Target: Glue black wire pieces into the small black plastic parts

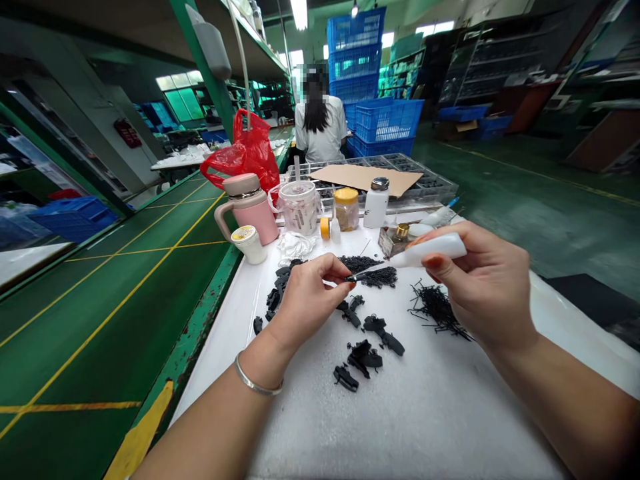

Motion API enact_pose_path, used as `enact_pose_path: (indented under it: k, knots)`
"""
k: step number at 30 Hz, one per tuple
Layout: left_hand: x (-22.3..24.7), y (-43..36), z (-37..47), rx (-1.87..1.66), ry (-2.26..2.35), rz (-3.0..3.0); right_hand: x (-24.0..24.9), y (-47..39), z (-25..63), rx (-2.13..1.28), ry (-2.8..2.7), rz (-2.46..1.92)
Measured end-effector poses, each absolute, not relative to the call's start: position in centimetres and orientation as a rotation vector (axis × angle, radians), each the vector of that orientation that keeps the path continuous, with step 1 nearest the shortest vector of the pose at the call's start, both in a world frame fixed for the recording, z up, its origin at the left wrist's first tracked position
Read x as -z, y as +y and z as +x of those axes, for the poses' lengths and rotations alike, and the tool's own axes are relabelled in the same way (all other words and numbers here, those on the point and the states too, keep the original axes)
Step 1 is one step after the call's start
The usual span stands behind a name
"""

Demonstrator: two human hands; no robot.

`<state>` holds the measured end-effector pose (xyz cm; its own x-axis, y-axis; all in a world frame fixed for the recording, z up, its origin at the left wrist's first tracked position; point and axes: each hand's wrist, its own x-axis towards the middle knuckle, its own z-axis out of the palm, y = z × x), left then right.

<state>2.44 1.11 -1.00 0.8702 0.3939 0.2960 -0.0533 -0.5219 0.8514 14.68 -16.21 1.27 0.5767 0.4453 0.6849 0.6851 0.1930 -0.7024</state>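
Observation:
Between thumb and fingertips, my left hand [313, 293] pinches a small black part [351, 279], mostly covered by the fingers. My right hand [483, 287] grips a white squeeze bottle [430, 252] with a thin nozzle. The bottle is tilted, and its tip reaches the black part or lies very close to it. Behind the hands are heaped tiny black pieces [380, 275]. Thin black rods [437, 308] lie in a tangle under my right hand. Several black moulded parts [365, 357] are scattered on the white tabletop [320, 427] in front.
A pink mug [253, 210], a white tub [249, 245], a clear lidded cup [300, 207], a yellow-capped jar [346, 210] and a white dispenser bottle [377, 203] line the back. Cardboard [367, 179] covers a compartment tray. Left runs a green belt [100, 313]. A person [320, 127] sits beyond.

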Motion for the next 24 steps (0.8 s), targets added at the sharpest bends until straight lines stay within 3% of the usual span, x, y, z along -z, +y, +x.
enact_pose_path:
  k: [24]
  knots:
    - [1.03,1.06,2.40,-0.587,0.218,2.059,-1.42,-16.21,14.64,0.231,-1.038,-1.473]
